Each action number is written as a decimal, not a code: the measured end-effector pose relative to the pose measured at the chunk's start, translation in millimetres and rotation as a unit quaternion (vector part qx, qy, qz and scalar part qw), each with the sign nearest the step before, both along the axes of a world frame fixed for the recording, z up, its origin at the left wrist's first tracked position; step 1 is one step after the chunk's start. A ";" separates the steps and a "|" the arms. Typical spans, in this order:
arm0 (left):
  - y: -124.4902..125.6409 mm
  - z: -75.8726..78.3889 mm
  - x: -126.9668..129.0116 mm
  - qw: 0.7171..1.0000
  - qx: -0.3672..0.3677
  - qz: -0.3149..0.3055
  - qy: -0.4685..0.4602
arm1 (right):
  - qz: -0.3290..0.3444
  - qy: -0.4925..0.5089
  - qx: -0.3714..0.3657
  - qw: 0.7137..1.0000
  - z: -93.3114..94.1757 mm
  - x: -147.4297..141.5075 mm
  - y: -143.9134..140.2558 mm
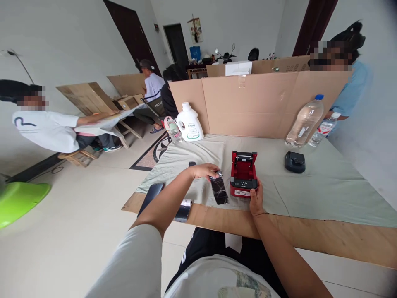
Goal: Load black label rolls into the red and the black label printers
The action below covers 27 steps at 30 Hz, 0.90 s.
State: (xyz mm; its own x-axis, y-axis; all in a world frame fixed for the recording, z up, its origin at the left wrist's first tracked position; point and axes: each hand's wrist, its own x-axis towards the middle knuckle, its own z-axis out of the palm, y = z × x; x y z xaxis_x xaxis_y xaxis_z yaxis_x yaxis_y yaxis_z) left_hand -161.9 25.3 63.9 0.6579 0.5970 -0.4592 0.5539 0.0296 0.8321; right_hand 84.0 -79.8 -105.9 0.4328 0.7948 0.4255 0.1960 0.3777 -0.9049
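Observation:
A red and black portable printer (243, 179) stands on the cloth in front of me, its lid raised and its red inside showing. My right hand (257, 199) grips its near right corner. To the left of the printer, my left hand (206, 170) pinches the upper end of a glossy black strip (219, 191), which looks like crinkled plastic film. The strip hangs down beside the printer. Below my left forearm lies a white paper roll (187, 202), next to a dark flat piece (182, 212); my arm partly covers this area.
A dark phone-like slab (151, 197) lies left; a small black object (192, 164) sits behind my left wrist. A black box (295, 162) is at right. A white jug (190, 124), bottles (305, 122) and a cardboard screen (248, 105) stand behind. Other people sit nearby.

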 end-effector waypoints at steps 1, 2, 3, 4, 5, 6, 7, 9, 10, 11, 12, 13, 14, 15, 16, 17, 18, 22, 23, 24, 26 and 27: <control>-0.4 -4.9 -14.0 1.000 -0.003 -0.004 0.030 | 0.000 -0.001 -0.002 1.000 0.5 0.3 -0.2; -1.4 -11.5 -26.1 0.998 -0.001 -0.009 0.063 | 0.000 -0.002 -0.004 1.000 1.1 0.5 -0.4; -3.2 -19.3 -36.4 0.995 0.008 -0.012 0.097 | -0.001 -0.002 -0.006 1.000 1.5 0.8 -0.6; -5.5 -27.7 -45.1 0.991 0.024 -0.010 0.130 | -0.002 -0.003 -0.008 1.000 1.9 0.9 -0.8; -8.3 -36.3 -52.4 0.986 0.048 -0.005 0.160 | -0.003 -0.004 -0.009 1.000 2.3 1.0 -0.9; -11.3 -44.5 -58.4 0.980 0.076 0.002 0.184 | -0.004 -0.006 -0.010 1.000 2.6 1.0 -1.1; -14.3 -51.8 -63.4 0.973 0.105 0.008 0.203 | -0.004 -0.008 -0.010 1.000 2.9 1.1 -1.2; -20.0 -63.3 -71.1 0.961 0.157 0.014 0.228 | -0.002 -0.014 -0.007 1.000 3.2 1.3 -1.3; -22.6 -67.5 -73.9 0.955 0.178 0.014 0.237 | -0.002 -0.015 -0.005 1.000 3.1 1.4 -1.2; -24.9 -70.8 -76.0 0.949 0.197 0.012 0.246 | -0.002 -0.016 -0.004 1.000 2.9 1.6 -1.1; -27.1 -73.3 -77.7 0.944 0.213 0.011 0.253 | -0.002 -0.015 -0.004 1.000 2.7 1.7 -1.0; -29.1 -75.3 -79.0 0.940 0.225 0.009 0.257 | -0.002 -0.012 -0.004 1.000 2.4 1.9 -0.8; -30.7 -76.7 -80.2 0.938 0.234 0.009 0.257 | -0.001 -0.010 -0.004 1.000 2.1 2.1 -0.8; -32.0 -77.4 -81.6 0.938 0.241 0.014 0.251 | 0.001 -0.009 -0.005 1.000 1.8 2.3 -0.8; -32.7 -77.1 -83.6 0.939 0.245 0.026 0.239 | 0.003 -0.009 -0.007 1.000 1.7 2.5 -0.9; -32.8 -75.6 -86.5 0.941 0.248 0.049 0.224 | 0.004 -0.010 -0.009 1.000 1.8 2.6 -1.1; -32.4 -72.6 -90.9 0.942 0.252 0.082 0.207 | 0.004 -0.010 -0.011 1.000 2.0 2.7 -1.4; -28.4 -48.0 -124.0 0.911 0.276 0.224 0.209 | 0.004 -0.007 -0.008 1.000 4.7 2.6 -2.2; -28.7 -41.2 -134.7 0.899 0.279 0.239 0.238 | 0.005 -0.005 -0.005 1.000 5.8 2.4 -2.2; -30.1 -35.5 -145.1 0.890 0.276 0.239 0.273 | 0.005 -0.004 -0.003 1.000 6.9 2.2 -2.3; -36.5 -29.6 -162.0 0.883 0.252 0.197 0.344 | 0.002 -0.005 -0.003 1.000 8.8 1.8 -2.2; -40.9 -29.7 -167.7 0.882 0.234 0.166 0.375 | 0.001 -0.005 -0.004 1.000 9.2 1.8 -2.0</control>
